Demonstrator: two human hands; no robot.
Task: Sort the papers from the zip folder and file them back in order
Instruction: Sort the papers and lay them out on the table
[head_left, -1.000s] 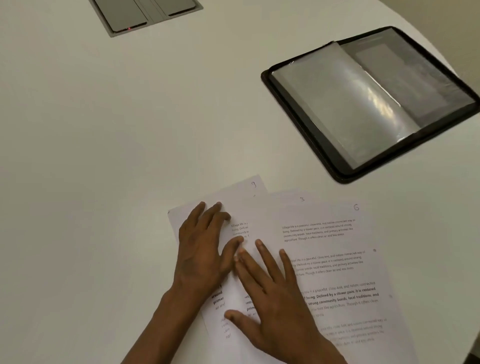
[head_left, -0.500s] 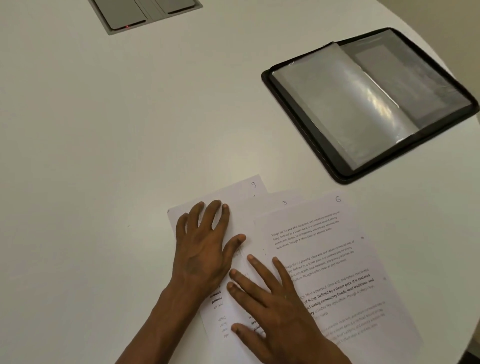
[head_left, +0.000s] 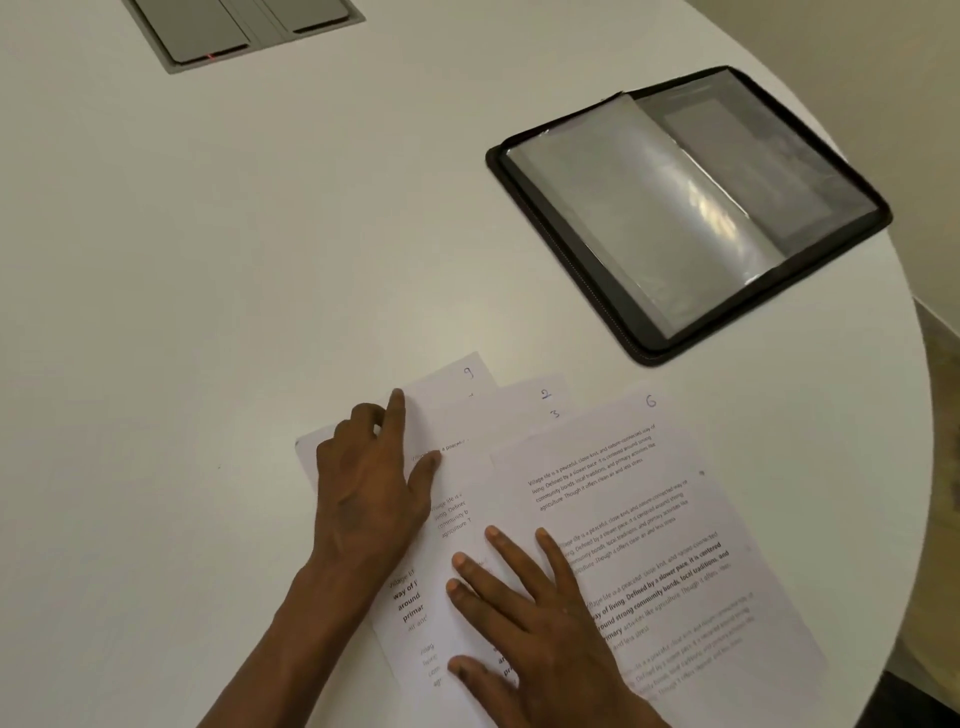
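Printed papers (head_left: 613, 525) lie fanned on the near part of the white desk (head_left: 234, 270), their top corners hand-numbered 9, 2, 3 and 6 from left to right. The sheet marked 6 (head_left: 675, 530) lies uppermost at the right. The left hand (head_left: 371, 493) rests on the leftmost sheets, index finger extended toward the upper edge, the outer fingers bent; it grasps nothing. The right hand (head_left: 530, 618) presses flat, fingers spread and straight, on the middle of the fan. The black zip folder (head_left: 685, 213) lies open, well apart at the far right, its clear sleeves exposed. A grey recessed panel (head_left: 244, 26) sits at the far edge.
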